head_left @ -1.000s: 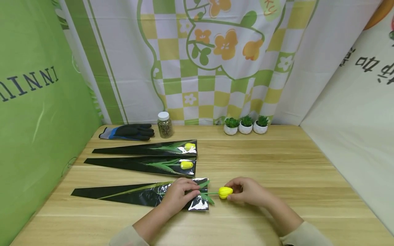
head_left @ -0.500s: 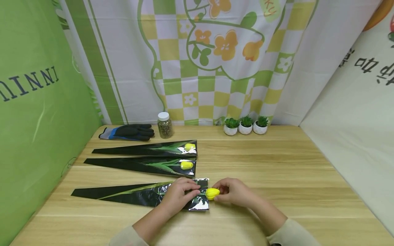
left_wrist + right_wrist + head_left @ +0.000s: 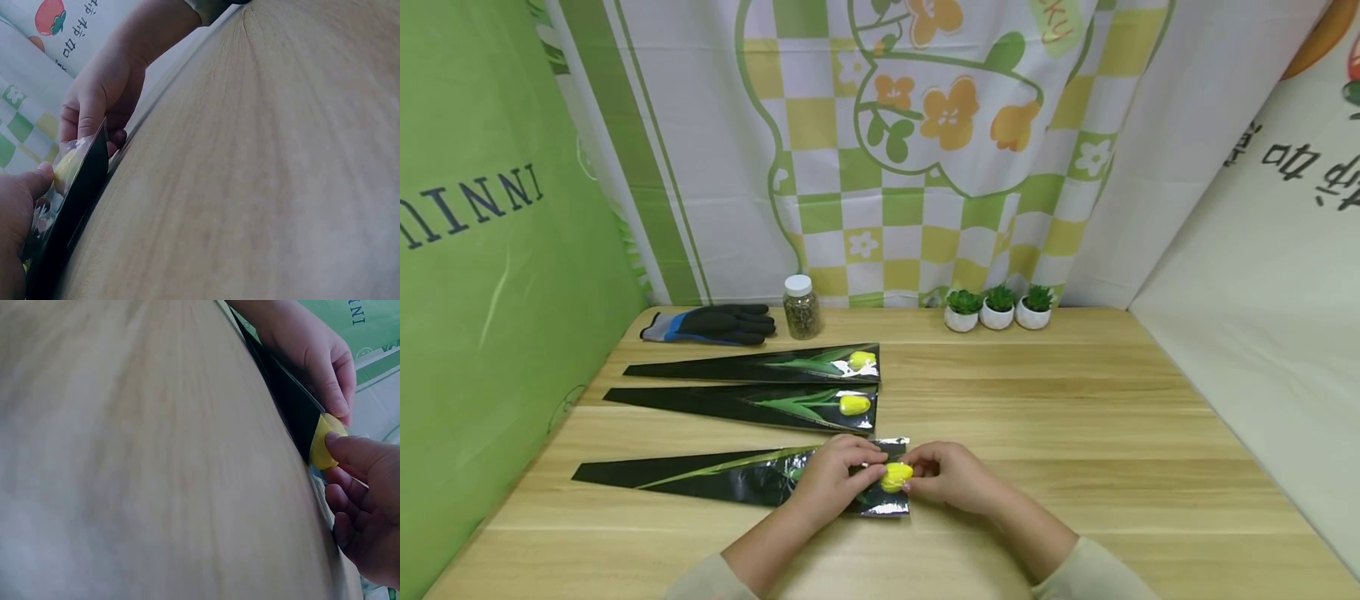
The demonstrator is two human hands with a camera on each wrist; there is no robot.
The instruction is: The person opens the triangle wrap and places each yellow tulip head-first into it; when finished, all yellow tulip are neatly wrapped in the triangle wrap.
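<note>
A yellow artificial tulip (image 3: 896,477) lies with its bloom at the mouth of a black flower sleeve (image 3: 715,477) with a clear front. My right hand (image 3: 951,477) pinches the bloom from the right between thumb and fingers. In the right wrist view, the thumb presses the yellow petals (image 3: 325,447) beside the sleeve's edge. Over the sleeve's wide end, my left hand (image 3: 838,471) holds it, thumb and fingertips close together by the bloom. The tulip's stem is mostly covered by that hand. In the left wrist view, clear film (image 3: 69,162) overlaps the bloom.
Behind lie two black sleeves, a nearer one (image 3: 700,402) and a farther one (image 3: 715,367), each with a yellow tulip. A work glove (image 3: 715,323), a white-lidded jar (image 3: 802,308) and three small potted plants (image 3: 997,310) stand along the back of the wooden table (image 3: 1075,400).
My right hand has moved left with the tulip, bringing the bloom from outside the sleeve to over its mouth. The green leaves have gone into the sleeve. My left hand has stayed in place.
</note>
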